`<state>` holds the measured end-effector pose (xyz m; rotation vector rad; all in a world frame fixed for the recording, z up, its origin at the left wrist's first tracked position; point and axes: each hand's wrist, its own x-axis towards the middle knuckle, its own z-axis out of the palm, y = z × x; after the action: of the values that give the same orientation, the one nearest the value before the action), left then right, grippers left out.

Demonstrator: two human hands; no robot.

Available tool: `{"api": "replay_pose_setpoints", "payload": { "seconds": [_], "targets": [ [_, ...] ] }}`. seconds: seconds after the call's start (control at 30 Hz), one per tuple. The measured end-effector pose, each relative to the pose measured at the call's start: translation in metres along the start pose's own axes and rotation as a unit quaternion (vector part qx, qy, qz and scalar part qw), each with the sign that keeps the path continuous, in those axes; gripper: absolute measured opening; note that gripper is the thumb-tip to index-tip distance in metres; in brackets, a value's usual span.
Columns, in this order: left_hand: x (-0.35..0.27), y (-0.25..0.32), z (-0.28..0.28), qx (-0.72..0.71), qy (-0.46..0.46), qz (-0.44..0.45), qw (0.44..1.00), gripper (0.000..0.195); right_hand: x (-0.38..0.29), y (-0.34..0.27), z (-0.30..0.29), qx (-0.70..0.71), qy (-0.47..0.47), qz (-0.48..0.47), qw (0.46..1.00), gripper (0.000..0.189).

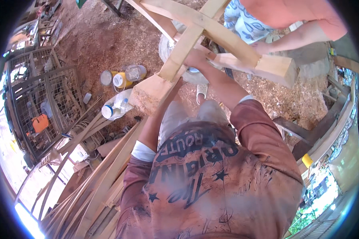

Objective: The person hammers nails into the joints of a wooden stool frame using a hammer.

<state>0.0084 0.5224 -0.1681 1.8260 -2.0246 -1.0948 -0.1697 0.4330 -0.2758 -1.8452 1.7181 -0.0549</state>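
Observation:
A pale wooden frame [184, 44] of crossed timbers stands tilted before me, with a thick block end [151, 92] at the left and another block end [276, 67] at the right. My right hand [196, 58] is closed around a timber just under the crossing. My left hand [178, 85] reaches up behind the left block and lies against the timber's edge; its fingers are mostly hidden. At the upper right, another person's hand [261, 47] is at the far side of the right-hand timber.
Paint buckets [122, 80] and a clear plastic bag holding a blue-lidded container [115, 109] are at the left. Long wooden strips [107, 173] lean beside my left arm. Beyond them stands a wire-mesh cage [45, 104]. Wood shavings [86, 41] cover the ground.

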Motion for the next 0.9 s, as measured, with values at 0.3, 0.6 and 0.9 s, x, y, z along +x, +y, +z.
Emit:
{"api": "replay_pose_setpoints", "payload": {
  "seconds": [0.3,0.6,0.9],
  "targets": [
    [-0.005,0.007,0.000,-0.132,0.008,-0.045,0.990,0.038,-0.032,0.034,0.028,0.108,-0.036,0.063,0.992,0.062],
    [-0.008,-0.001,0.016,-0.144,0.122,0.039,0.981,0.030,-0.133,0.120,-0.010,0.354,0.290,0.109,0.882,0.037],
    [-0.022,0.007,0.015,-0.059,0.152,0.082,0.983,0.035,-0.132,0.122,-0.050,0.288,0.207,0.084,0.931,0.037]
  ]
}}
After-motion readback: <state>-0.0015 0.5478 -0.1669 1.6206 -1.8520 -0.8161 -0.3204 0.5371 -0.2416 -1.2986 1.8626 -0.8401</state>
